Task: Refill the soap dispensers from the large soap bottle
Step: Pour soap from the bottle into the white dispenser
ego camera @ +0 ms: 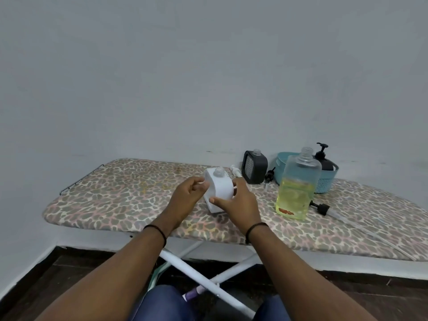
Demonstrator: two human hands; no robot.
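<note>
Both hands are gripping the white dispenser (220,189), left hand (186,200) curled on its side, right hand (240,205) fingers wrapping it. It's sitting mid ironing board (115,205), large soap bottle (297,188) standing toward the right edge.

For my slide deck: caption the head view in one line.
Both hands, left and right, hold an uncapped white dispenser on the ironing board beside the open large soap bottle.

A plain room in a home, likely a laundry or spare corner. An ironing board (129,195) with a leopard-print cover on crossed white legs (203,279) serves as the work surface, pushed against a bare grey-white wall (185,77). A dark floor (46,286) shows below. Household soap bottles (296,181) and a blue basket (324,179) stand on the board.
</note>
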